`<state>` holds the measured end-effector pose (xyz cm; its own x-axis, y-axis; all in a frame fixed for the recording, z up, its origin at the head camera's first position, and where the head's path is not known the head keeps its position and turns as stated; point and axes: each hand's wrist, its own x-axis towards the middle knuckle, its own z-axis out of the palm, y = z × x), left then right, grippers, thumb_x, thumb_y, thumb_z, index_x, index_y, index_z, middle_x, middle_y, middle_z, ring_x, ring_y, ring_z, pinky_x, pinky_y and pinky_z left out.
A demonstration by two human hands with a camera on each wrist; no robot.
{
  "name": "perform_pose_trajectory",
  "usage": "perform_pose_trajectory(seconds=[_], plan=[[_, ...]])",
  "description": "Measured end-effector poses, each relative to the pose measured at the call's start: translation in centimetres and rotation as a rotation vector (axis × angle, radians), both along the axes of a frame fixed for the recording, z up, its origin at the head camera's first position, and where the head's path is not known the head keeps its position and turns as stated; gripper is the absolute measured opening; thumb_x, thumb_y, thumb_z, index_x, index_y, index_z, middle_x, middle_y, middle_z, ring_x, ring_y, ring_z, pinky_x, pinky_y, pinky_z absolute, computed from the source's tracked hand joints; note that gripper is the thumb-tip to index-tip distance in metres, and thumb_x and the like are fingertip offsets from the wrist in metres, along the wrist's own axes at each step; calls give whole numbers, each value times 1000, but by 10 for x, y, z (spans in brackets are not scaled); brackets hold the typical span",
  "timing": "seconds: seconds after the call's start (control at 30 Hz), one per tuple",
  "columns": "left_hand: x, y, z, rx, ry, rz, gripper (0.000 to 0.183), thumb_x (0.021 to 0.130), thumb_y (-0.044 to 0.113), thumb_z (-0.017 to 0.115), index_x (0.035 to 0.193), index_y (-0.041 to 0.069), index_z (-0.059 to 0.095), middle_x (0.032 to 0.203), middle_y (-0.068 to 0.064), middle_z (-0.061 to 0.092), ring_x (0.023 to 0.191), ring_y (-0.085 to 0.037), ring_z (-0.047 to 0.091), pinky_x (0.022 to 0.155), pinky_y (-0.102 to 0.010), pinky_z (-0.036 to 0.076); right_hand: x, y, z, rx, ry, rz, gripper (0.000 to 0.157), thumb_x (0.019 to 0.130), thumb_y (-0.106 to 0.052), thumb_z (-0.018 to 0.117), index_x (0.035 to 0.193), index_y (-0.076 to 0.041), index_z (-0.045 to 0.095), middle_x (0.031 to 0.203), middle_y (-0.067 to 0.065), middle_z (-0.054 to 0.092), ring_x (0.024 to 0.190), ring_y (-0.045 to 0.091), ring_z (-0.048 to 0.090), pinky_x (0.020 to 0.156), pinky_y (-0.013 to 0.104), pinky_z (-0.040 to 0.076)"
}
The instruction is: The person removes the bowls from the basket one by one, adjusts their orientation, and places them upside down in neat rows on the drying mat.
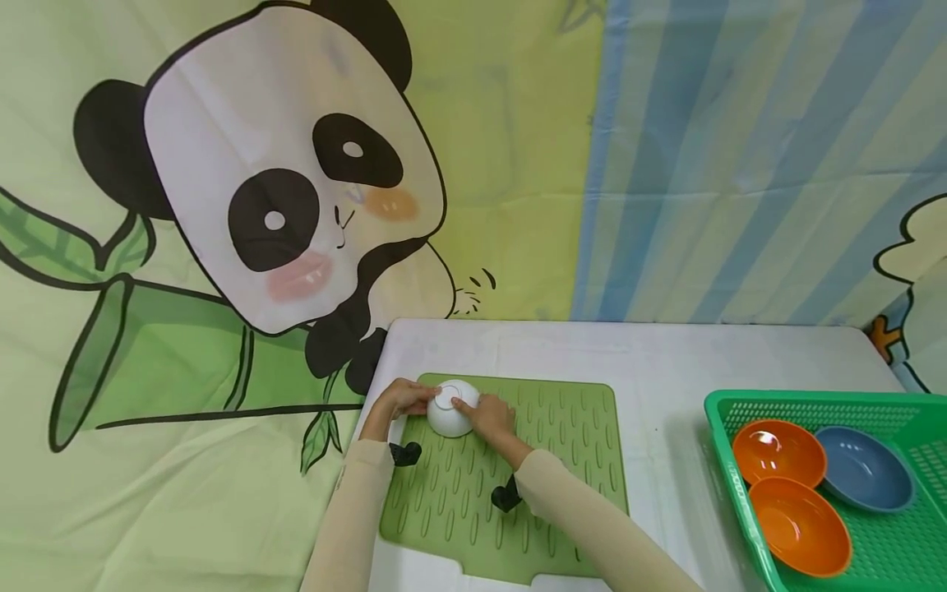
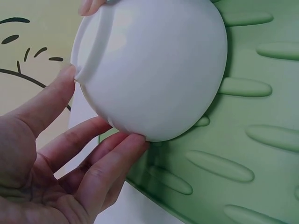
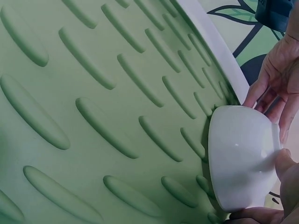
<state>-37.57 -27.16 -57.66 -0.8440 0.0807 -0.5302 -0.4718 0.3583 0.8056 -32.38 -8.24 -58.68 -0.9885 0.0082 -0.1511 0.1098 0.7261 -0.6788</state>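
White bowl point(image 1: 446, 423): inverted, at green mat point(image 1: 551, 415) far-left corner.
Left hand point(image 1: 403, 400): fingers part-curled, gripping bowl.
Right hand point(image 1: 494, 418): likewise, opposite side.
Risk: uneven release might rock it on ridges point(image 2: 220, 166).

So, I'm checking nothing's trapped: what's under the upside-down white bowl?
The green mat lies under the white bowl; the bowl's inside and the patch of mat it covers can't be seen.
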Motion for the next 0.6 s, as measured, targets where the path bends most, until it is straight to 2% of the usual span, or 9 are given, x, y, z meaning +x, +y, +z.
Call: perform_pose_trajectory(seconds=[0.1,0.23,0.37,0.5,0.6], plan=[[-1,2,0,-26,1,2,39,84,22,69,108,-9,64,82,-10,68,74,-20,67,79,-40,52,1,1,1,8,16,13,54,82,-58,58,74,-4,65,68,7,62,68,26,60,88,55,38],[1,4,1,-50,7,8,40,83,22,70,108,-9,64,88,-15,68,80,-25,67,79,-40,52,3,0,2,30,38,22,51,84,-56,56,74,-6,64,67,5,61,69,24,60,91,57,36],[2,6,1,-75,41,-31,40,81,27,73,101,-6,68,87,-16,67,77,-25,67,70,-37,54,4,-1,0,54,50,16,51,85,-55,55,75,-6,64,69,6,61,75,27,62,96,60,30],[3,9,3,-118,49,-48,38,81,29,72,99,-5,69,86,-16,66,75,-24,65,69,-36,55,4,-4,-2,83,57,13,55,85,-55,54,85,-2,66,80,12,64,87,31,61,98,60,29],[5,14,8,-186,54,-28,36,85,25,68,104,-5,67,97,-18,64,84,-27,64,75,-38,53,4,-7,-3,92,73,6,59,85,-55,55,96,3,65,91,17,65,94,34,60,98,60,28]])
